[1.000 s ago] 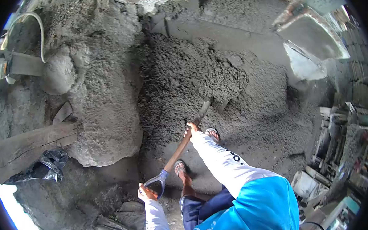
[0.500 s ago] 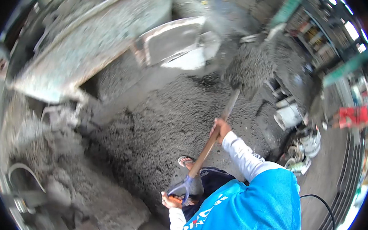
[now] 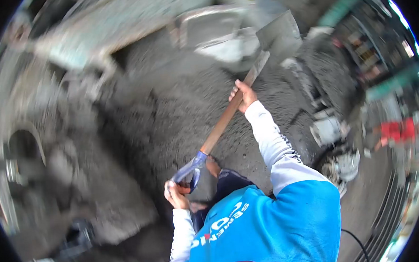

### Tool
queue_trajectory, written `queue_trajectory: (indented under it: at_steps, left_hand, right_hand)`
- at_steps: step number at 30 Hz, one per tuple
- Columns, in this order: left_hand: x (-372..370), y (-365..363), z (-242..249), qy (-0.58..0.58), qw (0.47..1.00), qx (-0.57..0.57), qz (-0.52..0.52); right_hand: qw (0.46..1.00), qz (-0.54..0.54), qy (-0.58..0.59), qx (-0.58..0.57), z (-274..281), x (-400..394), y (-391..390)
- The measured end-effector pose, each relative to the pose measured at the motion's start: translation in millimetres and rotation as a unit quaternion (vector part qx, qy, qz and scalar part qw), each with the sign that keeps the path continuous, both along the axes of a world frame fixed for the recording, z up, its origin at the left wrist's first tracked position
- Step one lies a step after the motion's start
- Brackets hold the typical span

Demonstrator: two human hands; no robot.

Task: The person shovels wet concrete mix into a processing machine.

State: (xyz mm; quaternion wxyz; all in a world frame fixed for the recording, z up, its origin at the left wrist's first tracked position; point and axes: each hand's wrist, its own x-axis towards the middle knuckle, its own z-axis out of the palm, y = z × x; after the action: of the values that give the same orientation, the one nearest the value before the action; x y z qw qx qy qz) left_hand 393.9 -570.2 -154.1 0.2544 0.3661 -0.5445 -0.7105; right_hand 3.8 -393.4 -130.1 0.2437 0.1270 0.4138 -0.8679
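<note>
A shovel (image 3: pixel 224 122) with a wooden shaft and a blue D-shaped grip slants up across the middle. My left hand (image 3: pixel 177 193) is closed round its grip at the lower end. Higher up, my right hand (image 3: pixel 244 96) wraps round the shaft. The flat grey blade (image 3: pixel 280 34) is bare, raised over the far side of the wet grey mix (image 3: pixel 170 109) spread on the ground. Just left of the blade lies a pale tray-like container (image 3: pixel 213 30) with whitish pieces beside it.
A large greenish metal trough (image 3: pixel 112 33) stands at the upper left. A heap of grey material (image 3: pixel 107 190) lies at the left. On the right are a white bucket (image 3: pixel 327 131), a motor-like machine (image 3: pixel 346 166), a black cable (image 3: pixel 358 242) and a person in red (image 3: pixel 397 130).
The load of grey mix has left the shovel blade, which now shows bare. Both hands and the shovel have moved up and slightly left in the view.
</note>
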Motion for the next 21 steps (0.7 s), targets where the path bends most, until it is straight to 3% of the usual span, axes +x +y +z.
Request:
queue_trajectory:
  at_steps: [1, 4, 5, 6, 7, 9, 10, 12, 15, 17, 21]
  left_hand:
    - [21, 2, -18, -0.012, 0.973, 0.185, 0.136]
    - [158, 32, -116, -0.042, 0.859, 0.367, 0.355]
    - [212, 57, -137, -0.102, 0.759, 0.431, 0.476]
    - [298, 97, -150, -0.084, 0.745, 0.507, 0.426]
    - [354, 148, -141, -0.197, 0.724, 0.398, 0.528]
    - [348, 179, -5, -0.256, 0.578, 0.397, 0.665]
    - [352, 185, 6, -0.286, 0.557, 0.374, 0.684]
    - [354, 179, -1, -0.327, 0.559, 0.337, 0.684]
    - [331, 128, -49, -0.343, 0.584, 0.297, 0.673]
    - [308, 77, -95, -0.325, 0.624, 0.28, 0.653]
    - [246, -27, -164, -0.308, 0.704, 0.218, 0.602]
  right_hand:
    - [0.997, 0.019, -0.048, 0.055, -38, 30, -34]
    - [0.954, 0.18, -0.169, 0.173, -199, 151, -115]
    - [0.941, 0.231, -0.184, 0.164, -279, 211, -128]
    - [0.908, 0.296, -0.22, 0.199, -319, 274, -135]
    - [0.861, 0.363, -0.264, 0.239, -333, 334, -134]
    - [0.784, 0.438, -0.332, 0.29, -340, 413, -107]
    - [0.758, 0.452, -0.356, 0.306, -337, 424, -92]
    - [0.727, 0.455, -0.394, 0.33, -336, 418, -57]
    - [0.699, 0.453, -0.436, 0.34, -339, 402, -37]
    - [0.702, 0.459, -0.441, 0.32, -352, 413, -73]
    - [0.764, 0.431, -0.422, 0.23, -423, 414, -221]
